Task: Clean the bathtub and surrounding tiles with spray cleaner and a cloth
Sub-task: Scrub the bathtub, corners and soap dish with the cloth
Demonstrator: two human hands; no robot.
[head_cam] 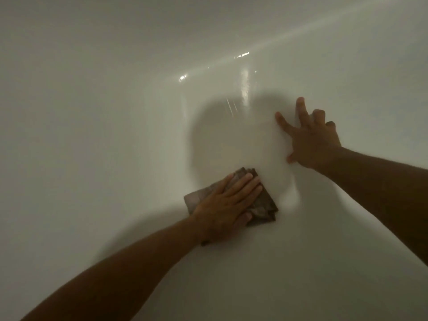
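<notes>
Left hand (pixel 228 200) presses the folded cloth (pixel 261 205) flat on the bathtub (pixel 115 135) surface to wipe, while right hand (pixel 312 140), fingers splayed beyond the cloth, braces for support.

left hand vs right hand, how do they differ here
The left hand lies flat with fingers together; the right hand has its fingers spread wide. The left hand presses a brown cloth onto the bathtub; the right hand touches the tub bare, bracing. Both rest on the white tub.
</notes>
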